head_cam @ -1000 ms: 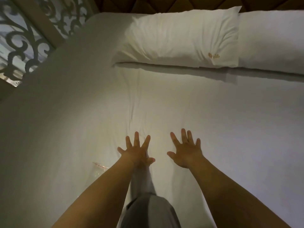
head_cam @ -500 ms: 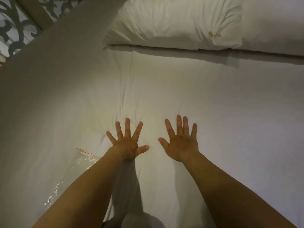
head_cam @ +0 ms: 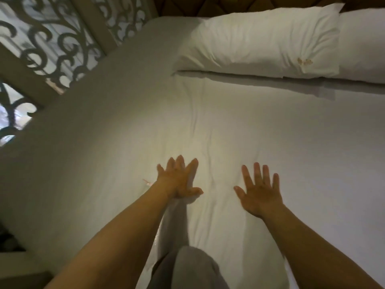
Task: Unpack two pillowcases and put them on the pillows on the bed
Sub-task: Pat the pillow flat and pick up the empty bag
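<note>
I see a scrollwork screen upper left w/ light behind it, and a brown quilted headboard along the top.

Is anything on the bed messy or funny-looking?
A little. The white sheet has wrinkles running down its middle, below the pillow. A corner of a clear plastic bag with a red strip peeks out beside the left hand. The pillow's gold mark is too blurred to read.
</note>
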{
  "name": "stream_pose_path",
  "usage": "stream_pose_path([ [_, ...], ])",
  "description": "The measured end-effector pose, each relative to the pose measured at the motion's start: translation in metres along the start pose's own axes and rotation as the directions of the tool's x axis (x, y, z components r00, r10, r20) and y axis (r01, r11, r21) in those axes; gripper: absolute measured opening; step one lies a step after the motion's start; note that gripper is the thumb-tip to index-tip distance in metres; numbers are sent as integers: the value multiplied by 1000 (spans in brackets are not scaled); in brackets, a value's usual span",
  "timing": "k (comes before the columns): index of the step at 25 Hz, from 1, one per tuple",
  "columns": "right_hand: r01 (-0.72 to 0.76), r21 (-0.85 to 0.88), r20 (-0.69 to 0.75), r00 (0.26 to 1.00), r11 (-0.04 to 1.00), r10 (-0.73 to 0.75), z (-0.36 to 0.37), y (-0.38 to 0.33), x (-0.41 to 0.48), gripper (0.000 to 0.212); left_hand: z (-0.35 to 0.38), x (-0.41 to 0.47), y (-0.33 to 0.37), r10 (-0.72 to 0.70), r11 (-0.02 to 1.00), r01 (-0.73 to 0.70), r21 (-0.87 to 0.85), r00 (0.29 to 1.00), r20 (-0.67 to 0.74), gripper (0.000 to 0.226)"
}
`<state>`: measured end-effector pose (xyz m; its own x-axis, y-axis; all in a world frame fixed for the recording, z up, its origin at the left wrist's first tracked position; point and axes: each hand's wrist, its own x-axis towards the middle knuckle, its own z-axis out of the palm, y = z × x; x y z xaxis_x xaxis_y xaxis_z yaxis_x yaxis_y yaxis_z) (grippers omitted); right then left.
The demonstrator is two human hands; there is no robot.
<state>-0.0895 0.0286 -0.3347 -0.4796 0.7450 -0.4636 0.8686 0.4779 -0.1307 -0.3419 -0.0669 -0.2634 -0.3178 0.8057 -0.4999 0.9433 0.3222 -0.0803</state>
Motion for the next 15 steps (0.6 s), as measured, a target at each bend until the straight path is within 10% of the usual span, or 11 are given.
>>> stream_pose_path([
  [5,3,-25,18,1000,1000,-2,2,1,2,72,32,-39,-62,-492,830,541,-134,824,282,138],
  [11,26,186,207,976,982,-65,-29,4,-35,81,14,-66,-24,-373,837,354,-418,927,40,23],
  [13,-100,588,329,936,802,-125,-52,3,-64,84,-32,-62,15,-309,843,219,-491,945,-110,26],
  [15,-273,891,359,913,362,-193,-83,6,-92,90,-84,-58,74,-248,780,46,-624,938,-241,30],
])
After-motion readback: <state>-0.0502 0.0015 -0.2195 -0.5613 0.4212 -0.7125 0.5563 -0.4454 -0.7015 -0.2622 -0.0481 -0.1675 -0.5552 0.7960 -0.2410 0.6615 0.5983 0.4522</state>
